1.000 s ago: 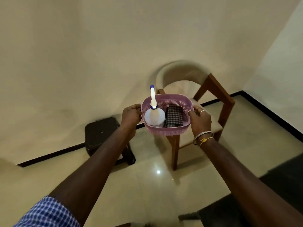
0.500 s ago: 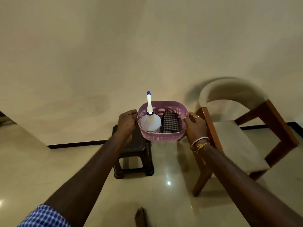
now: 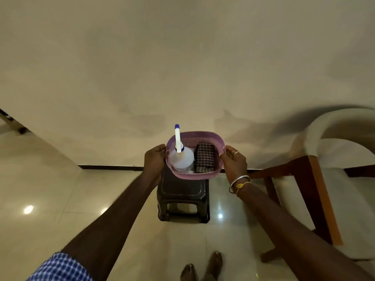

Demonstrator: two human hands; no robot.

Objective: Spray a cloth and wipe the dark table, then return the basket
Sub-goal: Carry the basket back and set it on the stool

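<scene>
Both hands are on the pink basket (image 3: 194, 175). My left hand (image 3: 155, 159) grips its left rim and my right hand (image 3: 234, 161) grips its right rim, fingers curled round the edge on each side. The basket is up off the floor, over the far part of the dark table (image 3: 182, 192). I can't tell whether its base touches the table top. Inside the basket, the white spray bottle (image 3: 182, 160) stands upright on the left with its blue-tipped nozzle sticking above the rim. The folded checked cloth (image 3: 205, 159) leans beside it on the right, touching or nearly so. The dark table stands on the glossy tiled floor (image 3: 60, 199), straight ahead of my bare feet (image 3: 213, 264). A black skirting strip (image 3: 109, 167) runs along the wall just behind the table. A wooden chair with a pale seat (image 3: 316, 179) stands to the right of the table, near but apart. There is a ring (image 3: 236, 153) on my right hand, plus a silver bangle (image 3: 238, 180) and yellow thread (image 3: 242, 185) at that wrist. My blue checked sleeve (image 3: 58, 268) is on the left arm, on the near side of the table.
</scene>
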